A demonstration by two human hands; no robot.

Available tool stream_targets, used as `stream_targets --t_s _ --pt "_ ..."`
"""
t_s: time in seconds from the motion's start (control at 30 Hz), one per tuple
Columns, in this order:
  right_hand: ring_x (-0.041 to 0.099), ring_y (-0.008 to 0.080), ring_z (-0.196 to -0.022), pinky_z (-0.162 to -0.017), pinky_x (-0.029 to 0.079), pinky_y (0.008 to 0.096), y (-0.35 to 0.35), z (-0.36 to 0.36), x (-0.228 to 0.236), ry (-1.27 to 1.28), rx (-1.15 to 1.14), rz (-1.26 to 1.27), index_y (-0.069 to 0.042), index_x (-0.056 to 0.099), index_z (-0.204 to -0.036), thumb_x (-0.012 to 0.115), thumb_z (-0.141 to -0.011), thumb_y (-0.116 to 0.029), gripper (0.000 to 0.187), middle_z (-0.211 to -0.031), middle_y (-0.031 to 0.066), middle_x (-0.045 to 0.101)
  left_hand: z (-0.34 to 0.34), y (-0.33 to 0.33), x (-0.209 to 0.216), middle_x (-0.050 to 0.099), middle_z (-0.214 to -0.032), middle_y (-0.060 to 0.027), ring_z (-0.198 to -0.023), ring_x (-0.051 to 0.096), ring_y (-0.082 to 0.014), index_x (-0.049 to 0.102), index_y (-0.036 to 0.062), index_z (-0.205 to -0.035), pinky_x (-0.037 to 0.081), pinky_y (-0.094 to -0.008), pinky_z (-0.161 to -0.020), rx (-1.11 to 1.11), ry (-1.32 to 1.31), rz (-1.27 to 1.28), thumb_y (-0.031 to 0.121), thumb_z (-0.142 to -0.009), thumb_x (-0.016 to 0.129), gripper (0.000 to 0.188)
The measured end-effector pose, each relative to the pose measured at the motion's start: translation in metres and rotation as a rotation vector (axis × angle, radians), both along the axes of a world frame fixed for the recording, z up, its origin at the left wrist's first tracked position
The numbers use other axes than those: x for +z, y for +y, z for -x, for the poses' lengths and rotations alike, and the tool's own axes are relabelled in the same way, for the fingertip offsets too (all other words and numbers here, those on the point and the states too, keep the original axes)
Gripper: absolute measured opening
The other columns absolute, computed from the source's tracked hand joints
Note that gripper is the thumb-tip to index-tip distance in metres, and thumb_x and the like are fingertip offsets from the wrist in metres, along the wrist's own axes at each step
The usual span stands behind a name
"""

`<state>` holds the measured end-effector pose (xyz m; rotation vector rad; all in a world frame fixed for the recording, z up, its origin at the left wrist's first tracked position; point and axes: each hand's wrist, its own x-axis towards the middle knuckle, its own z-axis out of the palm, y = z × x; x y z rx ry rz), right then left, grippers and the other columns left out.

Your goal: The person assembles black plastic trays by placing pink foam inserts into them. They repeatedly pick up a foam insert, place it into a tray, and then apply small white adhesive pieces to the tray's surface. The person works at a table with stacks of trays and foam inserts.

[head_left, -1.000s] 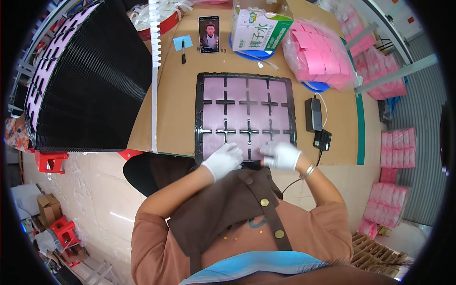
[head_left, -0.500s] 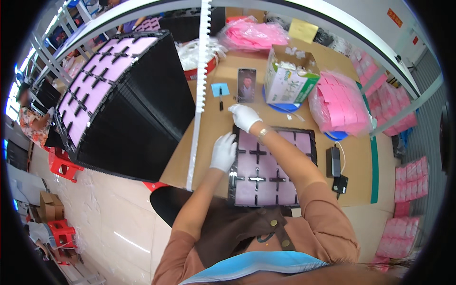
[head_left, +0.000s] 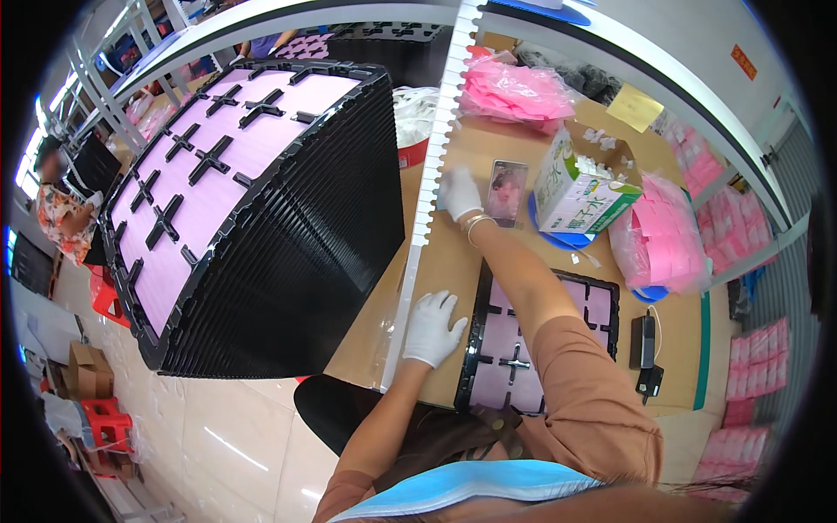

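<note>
My left hand (head_left: 435,330), in a white glove, lies with its fingers apart on the cardboard-covered table, just left of a black tray (head_left: 476,356). The tray has pink sheets and black cross-shaped dividers, and my right forearm covers part of it. My right hand (head_left: 460,193), also gloved, reaches beyond the tray to a spot left of a phone (head_left: 506,193). Motion blurs its fingers, so whether they hold anything cannot be made out. Past the phone stands an open green-and-white carton (head_left: 575,196) with small white pieces inside.
A tall stack of black trays (head_left: 288,288) rises at the left, beside a notched white post (head_left: 440,139). Bagged pink sheets (head_left: 658,235) lie right of the carton. A black power adapter (head_left: 643,343) sits right of the tray. Another person (head_left: 65,213) is at far left.
My left hand has come off the tray's left edge onto the table. My right hand has moved left and away from me, beside the phone. The whole view has shifted.
</note>
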<state>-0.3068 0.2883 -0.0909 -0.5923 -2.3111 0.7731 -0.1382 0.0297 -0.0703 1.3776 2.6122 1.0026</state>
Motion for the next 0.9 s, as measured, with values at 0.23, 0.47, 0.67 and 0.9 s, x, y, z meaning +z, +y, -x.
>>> stream_targets --t_s 0.23,0.47,0.67,0.9 --pt "0.064 0.0139 -0.074 -0.067 0.051 0.0295 0.036 0.027 -0.065 0.499 0.043 0.766 -0.001 0.063 -0.103 0.064 -0.086 -0.017 0.023 -0.089 0.0081 0.068 0.004 0.005 0.009 0.056 -0.117 -0.0179 -0.11 0.052 -0.0353 0.059 -0.0006 -0.112 0.04 -0.044 -0.099 -0.031 0.015 -0.007 0.024 -0.078 0.07 0.044" --pt "0.067 0.0315 -0.07 -0.066 0.052 0.0382 0.053 0.027 -0.078 0.19 -0.287 0.468 0.002 0.068 -0.086 0.059 -0.082 -0.027 0.03 -0.075 0.0213 0.066 0.005 0.009 0.0 0.055 -0.12 -0.0191 -0.111 0.051 -0.038 0.06 0.0003 -0.113 0.039 -0.046 -0.099 -0.042 -0.002 -0.031 0.026 -0.077 0.071 0.045" --pt "0.066 0.0385 -0.073 -0.071 0.052 0.0443 0.025 0.023 -0.058 0.033 -0.323 0.396 0.0 0.069 -0.078 0.055 -0.081 -0.033 0.036 -0.074 0.0241 0.065 0.005 0.003 -0.002 0.055 -0.119 -0.019 -0.11 0.051 -0.0378 0.059 0.0003 -0.113 0.04 -0.0459 -0.099 -0.002 -0.002 -0.017 0.025 -0.077 0.07 0.045" --pt "0.067 0.0375 -0.075 -0.073 0.053 0.0434 0.036 0.023 -0.06 0.015 -0.328 0.394 -0.002 0.068 -0.078 0.055 -0.082 -0.031 0.033 -0.075 0.0224 0.066 0.005 0.007 0.002 0.056 -0.117 -0.0188 -0.109 0.052 -0.0367 0.058 -0.001 -0.112 0.04 -0.0455 -0.099 -0.021 0.022 -0.039 0.023 -0.077 0.07 0.044"
